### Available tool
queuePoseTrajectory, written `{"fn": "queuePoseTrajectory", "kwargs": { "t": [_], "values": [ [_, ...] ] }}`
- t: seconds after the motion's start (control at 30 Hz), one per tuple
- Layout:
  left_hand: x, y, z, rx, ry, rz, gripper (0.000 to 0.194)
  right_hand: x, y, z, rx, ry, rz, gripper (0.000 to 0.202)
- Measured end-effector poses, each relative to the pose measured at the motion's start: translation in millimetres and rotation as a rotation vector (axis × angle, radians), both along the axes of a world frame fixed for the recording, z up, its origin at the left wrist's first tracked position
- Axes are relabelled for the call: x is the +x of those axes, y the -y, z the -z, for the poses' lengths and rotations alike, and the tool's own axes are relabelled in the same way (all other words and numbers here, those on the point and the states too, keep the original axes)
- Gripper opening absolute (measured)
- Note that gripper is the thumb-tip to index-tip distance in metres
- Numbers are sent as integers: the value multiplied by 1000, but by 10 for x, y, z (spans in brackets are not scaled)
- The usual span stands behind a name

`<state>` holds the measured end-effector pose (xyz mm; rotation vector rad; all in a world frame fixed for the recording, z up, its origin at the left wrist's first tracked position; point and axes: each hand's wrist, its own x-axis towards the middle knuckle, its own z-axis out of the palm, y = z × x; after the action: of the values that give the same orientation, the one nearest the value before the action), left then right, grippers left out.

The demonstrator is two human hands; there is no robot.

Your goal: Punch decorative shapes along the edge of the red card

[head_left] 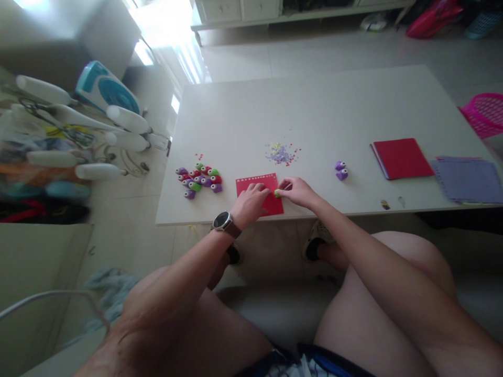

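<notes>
A square of red paper [244, 184] lies at the table's near edge, with a row of small punched shapes along its top side. My left hand [250, 203] rests on the paper with its fingers stretched over it, and a watch is on that wrist. At the paper's right edge, my right hand [297, 192] pinches a small green craft punch [277, 193]. Whether the punch's slot is around the edge cannot be told. Several purple, red and green craft punches [205, 180] stand in a group to the left. Two purple craft punches [341, 170] sit to the right.
Beyond the paper lies a scatter of tiny yellow, purple and red paper bits [280, 153]. On the right are a stack of red sheets [403, 158] and purple sheets [469, 179]. A pink basket [484, 115] stands past the table's right edge. White bottle-like objects [128, 119] are at left.
</notes>
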<state>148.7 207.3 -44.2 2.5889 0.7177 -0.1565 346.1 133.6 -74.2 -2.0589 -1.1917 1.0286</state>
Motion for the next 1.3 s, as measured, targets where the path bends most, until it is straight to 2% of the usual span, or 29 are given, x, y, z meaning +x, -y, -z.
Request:
{"fn": "queuePoseTrajectory", "kwargs": {
  "t": [0.27,0.47,0.53,0.63,0.7,0.8,0.93,1.1,1.3],
  "values": [
    [42,-16,2,6,-5,-31,45,-29,-54,26,-46,39,70,10],
    [118,-43,80,-43,118,-169,24,-21,-100,25,-89,7,67,10],
    [168,-67,145,-167,203,-238,17,-23,-109,20,-95,12,72,12],
    [248,-103,262,-418,308,-360,28,-28,-125,9,-110,24,70,14],
    [294,-119,326,-490,348,-437,33,-32,-138,1,-126,29,61,13],
    [347,-129,367,-511,380,-517,32,-36,-157,-7,-143,30,48,11],
    [391,-145,342,-525,418,-573,32,-47,-172,-17,-173,43,39,16],
    [421,-174,295,-521,408,-586,35,-57,-187,-10,-179,47,63,18],
    [463,-144,259,-431,352,-583,27,-46,-203,8,-189,108,46,30]
  ]
}}
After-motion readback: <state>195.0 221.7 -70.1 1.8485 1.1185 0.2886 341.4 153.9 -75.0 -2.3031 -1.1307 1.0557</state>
